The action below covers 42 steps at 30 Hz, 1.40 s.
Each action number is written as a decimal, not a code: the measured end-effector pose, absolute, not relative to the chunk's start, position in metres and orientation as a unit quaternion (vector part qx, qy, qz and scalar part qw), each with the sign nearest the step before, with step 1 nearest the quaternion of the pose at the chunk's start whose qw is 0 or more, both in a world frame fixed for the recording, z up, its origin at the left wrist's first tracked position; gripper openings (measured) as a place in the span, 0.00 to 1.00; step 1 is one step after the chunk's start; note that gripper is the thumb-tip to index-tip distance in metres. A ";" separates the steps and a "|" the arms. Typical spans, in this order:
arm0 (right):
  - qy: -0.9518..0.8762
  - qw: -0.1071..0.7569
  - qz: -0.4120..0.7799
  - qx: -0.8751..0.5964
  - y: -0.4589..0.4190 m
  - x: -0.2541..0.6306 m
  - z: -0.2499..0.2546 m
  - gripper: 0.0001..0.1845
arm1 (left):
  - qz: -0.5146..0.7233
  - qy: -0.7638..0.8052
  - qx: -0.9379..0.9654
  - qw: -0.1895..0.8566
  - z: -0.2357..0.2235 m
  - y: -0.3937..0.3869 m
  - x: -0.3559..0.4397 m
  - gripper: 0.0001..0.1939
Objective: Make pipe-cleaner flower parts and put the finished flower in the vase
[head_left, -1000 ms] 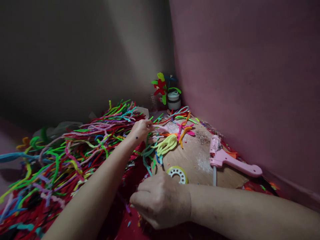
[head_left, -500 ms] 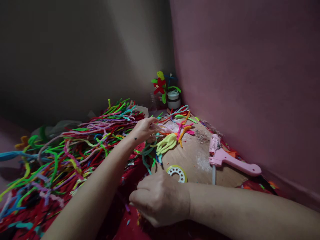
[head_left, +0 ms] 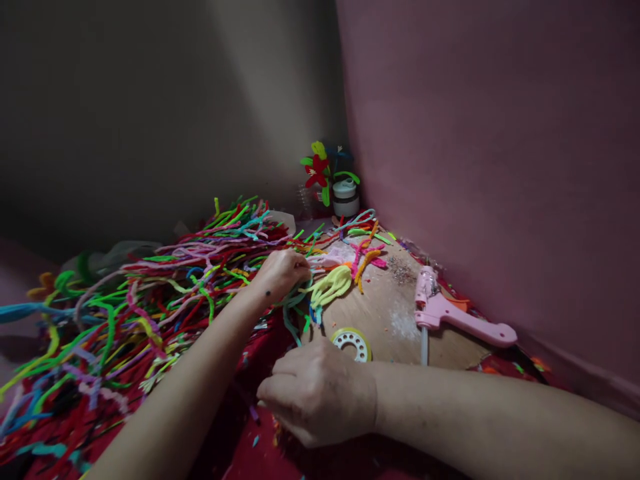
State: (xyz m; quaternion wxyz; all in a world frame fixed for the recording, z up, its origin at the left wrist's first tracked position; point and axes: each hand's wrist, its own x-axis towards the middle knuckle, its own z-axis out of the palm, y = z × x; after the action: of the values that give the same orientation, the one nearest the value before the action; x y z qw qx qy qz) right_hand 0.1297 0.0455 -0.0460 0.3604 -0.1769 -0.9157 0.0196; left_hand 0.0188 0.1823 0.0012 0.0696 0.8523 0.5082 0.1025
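My left hand [head_left: 283, 273] reaches to the right edge of the pile of pipe cleaners [head_left: 195, 250]. Its fingers are bent and closed on pipe cleaners there; which strands is hidden by the fingers. Pale pink and teal stems lie right at its fingertips. Just beyond them is a looped yellow pipe-cleaner bundle [head_left: 333, 287], beside a pink and orange pipe-cleaner shape [head_left: 367, 259]. Nearer to me, my right hand [head_left: 320, 393] is curled into a fist, with whatever it may hold hidden. A roll of tape [head_left: 356, 341] lies just behind it.
A pink glue gun [head_left: 445, 313] with a clear stick lies on the wooden board [head_left: 385, 307] at the right. Pipe-cleaner flowers [head_left: 317, 172] and a small white jar [head_left: 346, 198] stand in the wall corner. Red cloth [head_left: 245, 427] carries scraps.
My left hand let go of the pale pink stem, opened its fingers, then came down nearer and closed by the teal stems. My right hand kept its fist in nearly the same place.
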 end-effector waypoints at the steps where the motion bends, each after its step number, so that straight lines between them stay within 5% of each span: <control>1: -0.915 0.361 0.018 -0.178 0.045 0.130 -0.046 0.08 | 0.108 0.514 0.848 0.067 0.001 0.183 0.018 0.13; 22: -0.913 0.369 0.035 -0.167 0.046 0.130 -0.049 0.07 | 0.256 0.538 0.790 0.148 0.017 0.181 0.012 0.17; 42: -0.896 0.433 -0.095 0.000 0.025 0.132 -0.029 0.09 | 0.147 0.564 0.781 0.224 0.014 0.073 -0.043 0.15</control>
State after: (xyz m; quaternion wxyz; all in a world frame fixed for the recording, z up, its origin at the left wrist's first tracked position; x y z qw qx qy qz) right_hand 0.1320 0.0253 -0.0287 0.4334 0.0001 -0.8962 -0.0947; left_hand -0.0428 0.0733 0.0139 0.2240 0.7808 0.5643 0.1474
